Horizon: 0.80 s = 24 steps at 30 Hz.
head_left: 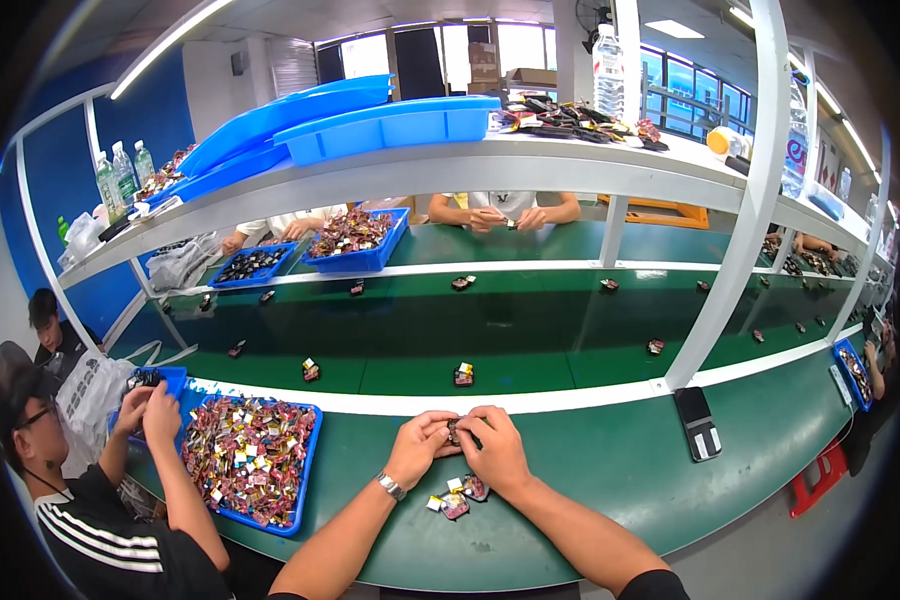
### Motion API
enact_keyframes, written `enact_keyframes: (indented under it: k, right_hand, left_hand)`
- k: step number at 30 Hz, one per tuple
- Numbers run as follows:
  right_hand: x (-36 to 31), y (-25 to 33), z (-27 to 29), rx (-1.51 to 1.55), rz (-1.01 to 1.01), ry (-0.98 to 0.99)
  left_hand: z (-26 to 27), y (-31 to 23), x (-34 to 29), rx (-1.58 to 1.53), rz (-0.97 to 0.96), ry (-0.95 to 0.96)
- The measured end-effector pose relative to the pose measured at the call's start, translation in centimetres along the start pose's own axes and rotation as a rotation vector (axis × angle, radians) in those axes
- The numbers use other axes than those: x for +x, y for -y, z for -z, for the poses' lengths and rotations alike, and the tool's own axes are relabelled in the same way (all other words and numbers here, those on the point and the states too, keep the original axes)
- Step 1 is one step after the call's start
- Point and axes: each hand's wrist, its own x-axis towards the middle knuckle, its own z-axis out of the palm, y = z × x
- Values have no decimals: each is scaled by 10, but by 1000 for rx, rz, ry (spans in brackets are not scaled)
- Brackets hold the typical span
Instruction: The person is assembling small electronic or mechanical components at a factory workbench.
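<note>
My left hand (420, 447), with a metal watch on its wrist, and my right hand (494, 450) meet over the green bench. Pinched between their fingertips is a small dark electronic part (453, 433), mostly covered by the fingers, so its exact kind is hidden. Just below the hands lie a few small reddish circuit boards (456, 508) with white and yellow pieces on them. To the left of my left hand stands a blue tray (316, 440) heaped with many similar boards.
A green conveyor belt (530, 345) carrying spaced-out small boards runs beyond a white rail (570, 403). A black phone-like case (698, 425) lies on the right. A white post (730, 220) rises nearby, under a shelf of blue trays (390, 135). Co-workers sit left, opposite and far right.
</note>
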Motion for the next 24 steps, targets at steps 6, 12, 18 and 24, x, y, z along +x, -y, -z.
enact_keyframes:
  k: [6, 12, 18, 24]
  right_hand:
    - [0, 1, -5, -56, -12, -4]
    - [-1, 2, -4, -78, 13, 15]
    - [0, 8, 0, -101, 4, 54]
    - [2, 8, 4, -148, 35, 80]
  left_hand:
    - [0, -1, 0, 9, -6, -13]
    - [1, 0, -1, 9, -3, -24]
    - [4, 2, -1, -22, -18, -18]
    - [6, 6, 2, -47, -31, -32]
